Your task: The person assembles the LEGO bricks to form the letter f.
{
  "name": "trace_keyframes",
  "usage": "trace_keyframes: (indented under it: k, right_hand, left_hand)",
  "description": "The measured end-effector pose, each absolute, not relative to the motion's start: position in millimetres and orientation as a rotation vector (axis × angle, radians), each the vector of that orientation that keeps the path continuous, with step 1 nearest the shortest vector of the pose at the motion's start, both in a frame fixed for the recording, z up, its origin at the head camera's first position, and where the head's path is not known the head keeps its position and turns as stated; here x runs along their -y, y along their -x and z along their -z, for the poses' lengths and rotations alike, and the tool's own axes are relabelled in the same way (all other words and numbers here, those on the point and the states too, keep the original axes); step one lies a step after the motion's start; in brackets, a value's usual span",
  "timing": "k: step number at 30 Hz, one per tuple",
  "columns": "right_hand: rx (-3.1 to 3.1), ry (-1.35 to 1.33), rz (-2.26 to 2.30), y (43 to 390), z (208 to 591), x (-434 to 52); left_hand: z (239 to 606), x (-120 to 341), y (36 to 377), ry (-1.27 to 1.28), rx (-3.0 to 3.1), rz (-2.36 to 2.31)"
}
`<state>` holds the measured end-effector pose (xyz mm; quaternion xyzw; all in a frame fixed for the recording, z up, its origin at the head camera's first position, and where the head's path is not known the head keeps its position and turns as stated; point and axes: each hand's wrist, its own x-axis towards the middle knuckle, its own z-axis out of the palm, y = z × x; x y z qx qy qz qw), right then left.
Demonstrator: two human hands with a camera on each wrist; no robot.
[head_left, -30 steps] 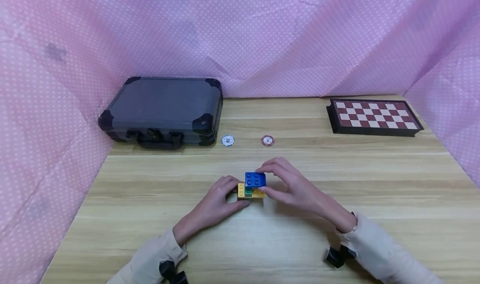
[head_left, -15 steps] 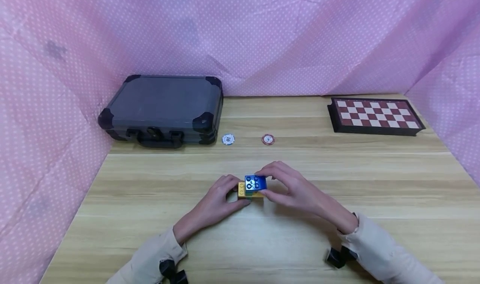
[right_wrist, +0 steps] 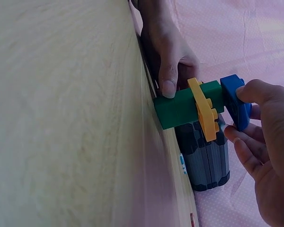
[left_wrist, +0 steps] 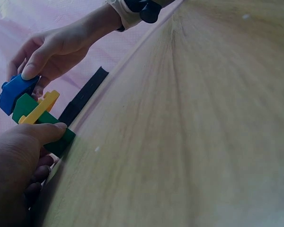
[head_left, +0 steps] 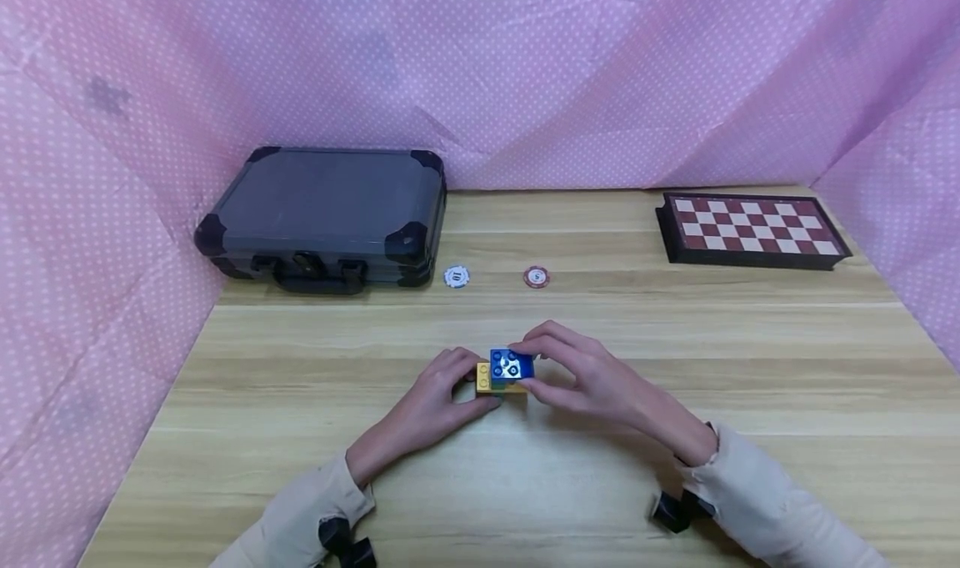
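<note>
A small stack of toy bricks stands mid-table: a green brick at the base, a thin yellow plate above it, and a blue brick on top. My left hand grips the green base from the left, thumb on its side. My right hand pinches the blue brick between thumb and fingers. The blue brick sits tilted on the stack. The left wrist view shows the blue brick, yellow plate and green base in line.
A dark grey hard case lies at the back left. A folded chessboard sits at the back right. A white chip and a red chip lie between them. Pink dotted cloth walls the wooden table.
My right hand has tipped the blue brick from flat to tilted on the stack. The left hand and the lower bricks have stayed in place.
</note>
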<state>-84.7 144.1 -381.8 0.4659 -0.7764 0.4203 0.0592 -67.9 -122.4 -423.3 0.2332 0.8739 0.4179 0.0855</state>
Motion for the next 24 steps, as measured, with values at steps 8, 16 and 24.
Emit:
trace_keyframes:
  k: [8,16,24]
  right_hand:
    - [2.317,-1.426,-1.261,85.8,383.2,-143.1]
    - [2.334,-1.444,-1.164,87.3,378.2,-142.7]
    - [2.367,-1.471,-1.103,88.5,373.5,-142.6]
  left_hand:
    - [422.8,122.5,67.9,-0.713,-2.605,-1.255]
    - [423.1,122.7,68.5,-0.718,-2.618,-1.245]
    - [423.0,122.3,68.0,-0.713,-2.618,-1.246]
